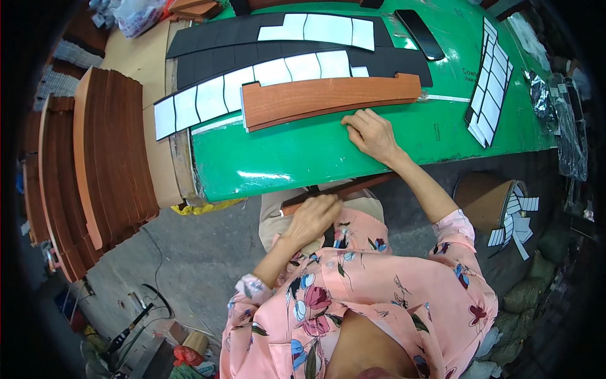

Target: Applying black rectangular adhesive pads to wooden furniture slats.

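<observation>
My right hand point(372, 136) rests on the green table top, fingers curled in just below a small stack of curved reddish-brown wooden pieces point(331, 100). Whether anything is pinched in those fingers is hidden. Over my lap, my left hand point(312, 221) is closed across another brown wooden piece point(363, 185), which lies partly under the table edge. Behind the stack are black curved strips point(221, 66), with white adhesive pads point(240, 82) in rows on top of them.
A phone point(419, 35) and a black strip with white pads point(490, 82) lie on the table's right part. Tall stacks of brown wooden pieces point(113, 158) stand at the left. A bin point(483, 199) with white scraps stands on the floor at right.
</observation>
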Demonstrator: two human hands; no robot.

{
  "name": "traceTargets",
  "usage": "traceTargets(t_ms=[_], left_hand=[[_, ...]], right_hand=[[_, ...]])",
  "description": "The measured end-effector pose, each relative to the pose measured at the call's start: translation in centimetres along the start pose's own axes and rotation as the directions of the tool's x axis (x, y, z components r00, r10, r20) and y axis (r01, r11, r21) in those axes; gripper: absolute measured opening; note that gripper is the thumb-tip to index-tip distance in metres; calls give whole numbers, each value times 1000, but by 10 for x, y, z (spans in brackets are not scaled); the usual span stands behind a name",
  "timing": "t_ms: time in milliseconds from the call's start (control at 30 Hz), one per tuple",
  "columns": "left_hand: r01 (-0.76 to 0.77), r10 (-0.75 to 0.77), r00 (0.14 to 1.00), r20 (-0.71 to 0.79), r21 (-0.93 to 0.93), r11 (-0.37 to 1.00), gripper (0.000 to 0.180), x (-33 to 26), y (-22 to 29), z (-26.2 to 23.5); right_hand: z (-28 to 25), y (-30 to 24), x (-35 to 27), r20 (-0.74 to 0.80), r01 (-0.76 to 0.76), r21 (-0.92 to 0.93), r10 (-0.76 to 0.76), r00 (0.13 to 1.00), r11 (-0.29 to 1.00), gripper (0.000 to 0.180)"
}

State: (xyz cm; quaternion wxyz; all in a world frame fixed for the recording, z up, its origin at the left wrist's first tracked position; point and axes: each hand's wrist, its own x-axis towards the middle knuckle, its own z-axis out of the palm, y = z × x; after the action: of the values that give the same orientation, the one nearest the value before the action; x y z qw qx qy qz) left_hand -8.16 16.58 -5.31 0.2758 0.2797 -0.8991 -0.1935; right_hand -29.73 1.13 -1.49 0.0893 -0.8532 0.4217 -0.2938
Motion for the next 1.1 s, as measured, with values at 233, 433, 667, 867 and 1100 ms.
traceTargets(t_ms=[233, 433, 667, 867, 1100], left_hand=[[403, -489, 830, 270, 316, 859, 70, -17, -51, 65], [386, -472, 819, 327, 296, 874, 63, -20, -56, 65], [214, -211, 952, 220, 11, 977, 57, 9, 12, -60], [255, -290, 947, 142, 220, 942, 42, 58, 3, -133], [201, -257, 954, 155, 305, 931, 34, 86, -53, -122]], right_hand=[[-1, -4, -2, -21, -1, -27, 0, 1000, 1000, 13], [-7, -7, -6, 25, -23, 29, 22, 999, 999, 12], [-66, -6, 32, 32, -152, 285, 150, 988, 946, 11], [-75, 52, 89, 209, -78, 7, 75, 975, 997, 15], [-38, 77, 109, 367, -26, -162, 85, 926, 986, 13]])
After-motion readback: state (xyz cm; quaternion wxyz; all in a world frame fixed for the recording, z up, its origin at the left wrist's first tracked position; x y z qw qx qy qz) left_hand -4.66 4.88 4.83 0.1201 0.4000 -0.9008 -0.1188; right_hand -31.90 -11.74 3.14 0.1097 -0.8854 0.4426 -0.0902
